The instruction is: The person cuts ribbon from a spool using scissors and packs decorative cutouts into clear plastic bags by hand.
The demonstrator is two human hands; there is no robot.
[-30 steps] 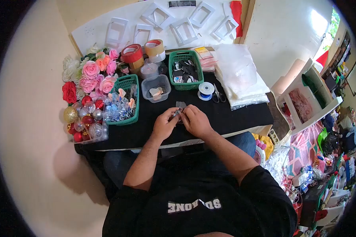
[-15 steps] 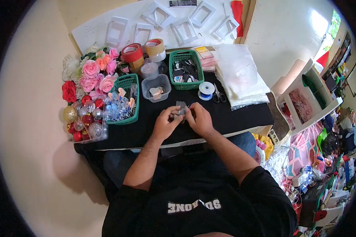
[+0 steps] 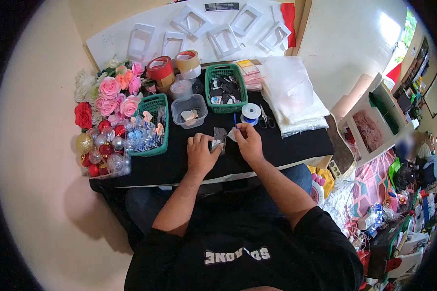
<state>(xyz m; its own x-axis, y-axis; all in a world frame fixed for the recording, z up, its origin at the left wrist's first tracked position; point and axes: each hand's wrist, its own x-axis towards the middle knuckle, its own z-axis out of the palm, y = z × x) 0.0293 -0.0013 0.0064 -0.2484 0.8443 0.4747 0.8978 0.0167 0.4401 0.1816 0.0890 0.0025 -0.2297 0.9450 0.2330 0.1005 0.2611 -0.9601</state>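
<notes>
My left hand [image 3: 202,154] is closed on a small clear plastic packet [image 3: 220,137] with something pale and dark in it, low over the black cloth [image 3: 179,167]. To its right, my right hand [image 3: 248,144] pinches a small white piece [image 3: 232,135], and a thin blue stick [image 3: 235,120] stands up from the fingers. A gap separates the two hands. Beyond them are a clear tub [image 3: 190,111] with pale cutouts, a white spool [image 3: 250,114] with blue on it and a pair of scissors [image 3: 265,118].
Green baskets [image 3: 166,131] [image 3: 207,89] hold small items. Artificial flowers [image 3: 109,87] and ornaments [image 3: 102,150] fill the left side. Tape rolls [image 3: 160,68] stand at the back. Stacked plastic sheets [image 3: 296,97] lie at the right, and white frames [image 3: 224,40] lie behind.
My hands have moved apart. My left hand keeps the packet, while my right hand has drawn back to the right with the white piece and blue stick. The view has shifted slightly.
</notes>
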